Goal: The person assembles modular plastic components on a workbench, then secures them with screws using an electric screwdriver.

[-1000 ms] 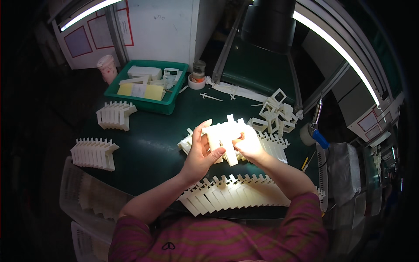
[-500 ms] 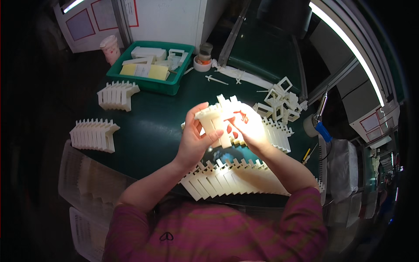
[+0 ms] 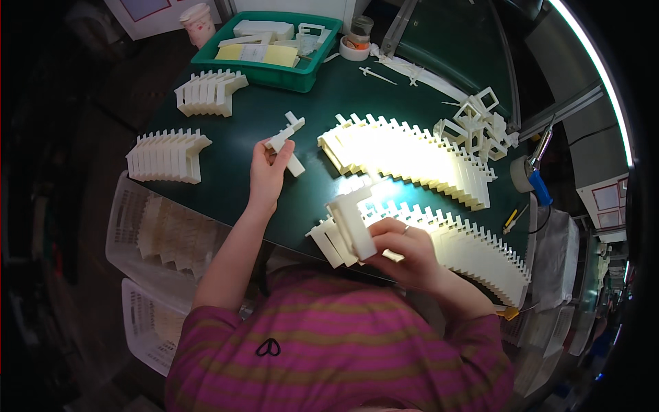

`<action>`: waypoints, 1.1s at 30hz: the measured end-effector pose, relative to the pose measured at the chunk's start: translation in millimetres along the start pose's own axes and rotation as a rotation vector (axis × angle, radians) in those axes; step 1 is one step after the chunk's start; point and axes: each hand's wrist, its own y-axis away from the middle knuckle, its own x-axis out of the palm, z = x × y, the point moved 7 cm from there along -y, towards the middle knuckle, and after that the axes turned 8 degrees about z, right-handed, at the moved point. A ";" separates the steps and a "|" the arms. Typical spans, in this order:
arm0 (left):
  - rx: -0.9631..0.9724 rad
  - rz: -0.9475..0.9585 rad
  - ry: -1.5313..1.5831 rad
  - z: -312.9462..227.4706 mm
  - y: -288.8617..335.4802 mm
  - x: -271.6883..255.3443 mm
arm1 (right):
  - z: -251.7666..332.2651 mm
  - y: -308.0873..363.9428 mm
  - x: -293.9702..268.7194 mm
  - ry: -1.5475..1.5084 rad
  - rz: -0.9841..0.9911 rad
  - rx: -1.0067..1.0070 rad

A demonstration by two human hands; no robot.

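My left hand [image 3: 266,180] pinches one white plastic part [image 3: 296,165] with a stepped top, held tilted over the green table. In my right hand [image 3: 410,257] is another white plastic part [image 3: 357,232], a block with a hooked upper end, close to the table's front edge. Behind that hand a long slanted row of like white parts [image 3: 473,250] stands packed together, partly hidden by the hand and the part. A second row [image 3: 405,154] lies farther back, brightly lit in the middle.
Two short stacks of white parts [image 3: 165,158] stand at the left. A green tray [image 3: 295,81], a pink cup [image 3: 198,26] and a jar [image 3: 360,29] sit at the back. White open frames [image 3: 473,120] lie back right, near a blue-handled soldering iron [image 3: 541,187]. Clear bins [image 3: 123,213] stand lower left.
My hands have come apart: the left moved left with one part, the right came down and nearer with another. Before, both were together around white parts. The view has also shifted.
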 end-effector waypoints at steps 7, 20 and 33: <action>-0.057 0.046 -0.721 18.7 -31.8 30.5 | -2.6 2.7 76.5 0.002 0.292 0.031; 0.005 0.292 -0.624 -25.2 97.3 -16.7 | -19.0 8.5 80.0 0.468 0.145 -0.077; -0.150 0.431 -0.443 -19.3 122.0 -5.0 | -46.0 4.3 -94.5 0.742 -0.188 0.155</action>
